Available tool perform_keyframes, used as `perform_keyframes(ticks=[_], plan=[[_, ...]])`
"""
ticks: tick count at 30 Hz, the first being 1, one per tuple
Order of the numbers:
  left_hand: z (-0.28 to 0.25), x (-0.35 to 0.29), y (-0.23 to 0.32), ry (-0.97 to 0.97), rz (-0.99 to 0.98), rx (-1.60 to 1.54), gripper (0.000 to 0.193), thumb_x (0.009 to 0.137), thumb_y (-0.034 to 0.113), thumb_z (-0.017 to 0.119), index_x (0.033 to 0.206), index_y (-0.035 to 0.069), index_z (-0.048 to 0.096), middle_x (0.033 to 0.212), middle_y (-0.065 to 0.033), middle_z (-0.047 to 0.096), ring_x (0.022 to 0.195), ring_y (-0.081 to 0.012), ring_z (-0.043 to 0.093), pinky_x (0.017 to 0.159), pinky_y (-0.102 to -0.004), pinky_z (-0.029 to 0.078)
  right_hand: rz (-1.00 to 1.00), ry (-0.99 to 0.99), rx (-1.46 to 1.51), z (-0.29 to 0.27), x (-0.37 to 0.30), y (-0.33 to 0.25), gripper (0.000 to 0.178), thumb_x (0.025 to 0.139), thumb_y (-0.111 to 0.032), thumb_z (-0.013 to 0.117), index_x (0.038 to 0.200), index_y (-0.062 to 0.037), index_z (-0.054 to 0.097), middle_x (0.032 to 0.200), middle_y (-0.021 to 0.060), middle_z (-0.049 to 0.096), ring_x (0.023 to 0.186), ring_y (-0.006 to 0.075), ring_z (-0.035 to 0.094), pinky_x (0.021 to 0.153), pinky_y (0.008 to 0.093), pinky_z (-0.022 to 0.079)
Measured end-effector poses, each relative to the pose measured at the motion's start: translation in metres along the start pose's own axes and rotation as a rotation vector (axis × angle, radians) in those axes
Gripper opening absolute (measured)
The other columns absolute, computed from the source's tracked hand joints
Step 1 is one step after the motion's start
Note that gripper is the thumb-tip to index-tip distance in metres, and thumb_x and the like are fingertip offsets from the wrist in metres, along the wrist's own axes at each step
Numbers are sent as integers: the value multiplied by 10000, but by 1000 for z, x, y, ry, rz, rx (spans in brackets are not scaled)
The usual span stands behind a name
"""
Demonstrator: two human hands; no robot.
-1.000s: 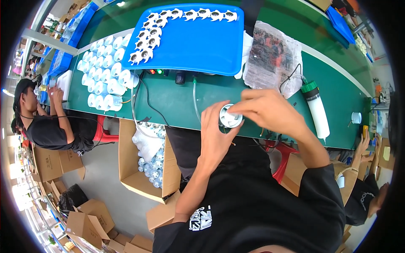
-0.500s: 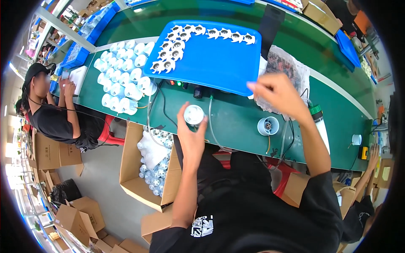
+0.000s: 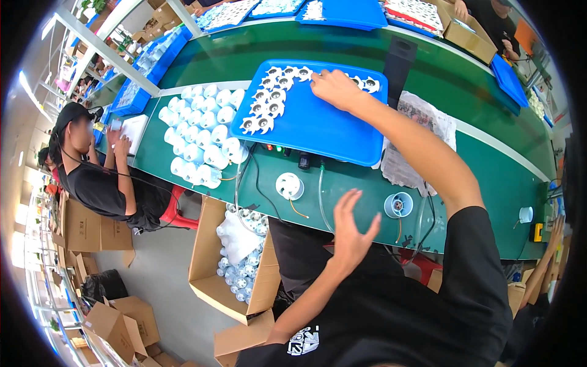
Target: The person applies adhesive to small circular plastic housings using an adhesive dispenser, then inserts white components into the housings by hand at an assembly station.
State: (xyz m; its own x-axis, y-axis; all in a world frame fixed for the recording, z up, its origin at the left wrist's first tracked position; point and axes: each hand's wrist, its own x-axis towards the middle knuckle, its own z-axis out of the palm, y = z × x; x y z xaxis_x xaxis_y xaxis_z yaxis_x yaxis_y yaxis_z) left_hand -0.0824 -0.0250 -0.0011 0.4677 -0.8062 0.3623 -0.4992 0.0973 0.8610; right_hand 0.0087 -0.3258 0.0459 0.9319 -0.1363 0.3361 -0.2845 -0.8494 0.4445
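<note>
My right hand (image 3: 336, 90) reaches over the blue tray (image 3: 324, 131), fingers bent down and closed at the far row of white fan wheels (image 3: 275, 98). Whatever its fingertips hold is hidden under the hand. My left hand (image 3: 354, 235) hovers at the near edge of the bench, open, fingers spread and holding nothing. A pale blue cup-shaped housing with a white top (image 3: 289, 185) stands left of it on the green bench, a thin orange wire trailing out. To the right is another light blue housing (image 3: 398, 205), with a dark round part visible inside.
Many pale housings (image 3: 205, 131) lie grouped left of the tray. Clear tubing (image 3: 320, 196) and black cables cross the bench. A cardboard box (image 3: 205, 257) of housings stands below. Crumpled printed paper (image 3: 422, 116) lies right of the tray. A co-worker (image 3: 92, 165) sits at left.
My left hand has let go of the white-topped housing, now standing on the bench, and moved right. My right hand has gone from the tray's right corner to its far row. The view has shifted.
</note>
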Motion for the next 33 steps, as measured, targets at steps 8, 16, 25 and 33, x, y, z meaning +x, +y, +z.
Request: perform_keyframes(ticks=[8,16,25,33], plan=[[31,0,1,-255,66,-16,934,737,158,823,1465,-12,262,1371,-255,428,1273,-404,423,1064,-467,360,-452,415,21,-71,-84,4,104,731,-122,642,773,-81,557,773,29,501,736,160,543,585,290,443],[47,18,-6,-246,78,65,720,711,153,816,1335,26,481,1217,-154,574,1128,-337,518,919,-448,388,-73,527,438,-131,-161,-19,135,745,-79,717,858,-43,653,776,23,573,666,143,550,535,283,432],[32,13,-11,-277,9,64,630,705,126,829,1258,31,542,1157,-144,604,1097,-328,542,935,-421,416,1364,-57,1823,-142,-267,-97,174,930,-165,659,951,5,628,718,2,595,562,66,533,472,218,433],[30,7,-13,-242,56,81,624,697,105,831,1247,24,549,1158,-151,614,1102,-337,551,943,-427,428,1220,-63,1378,-150,-252,-112,194,900,-141,666,910,39,595,735,84,624,600,142,558,562,309,444]])
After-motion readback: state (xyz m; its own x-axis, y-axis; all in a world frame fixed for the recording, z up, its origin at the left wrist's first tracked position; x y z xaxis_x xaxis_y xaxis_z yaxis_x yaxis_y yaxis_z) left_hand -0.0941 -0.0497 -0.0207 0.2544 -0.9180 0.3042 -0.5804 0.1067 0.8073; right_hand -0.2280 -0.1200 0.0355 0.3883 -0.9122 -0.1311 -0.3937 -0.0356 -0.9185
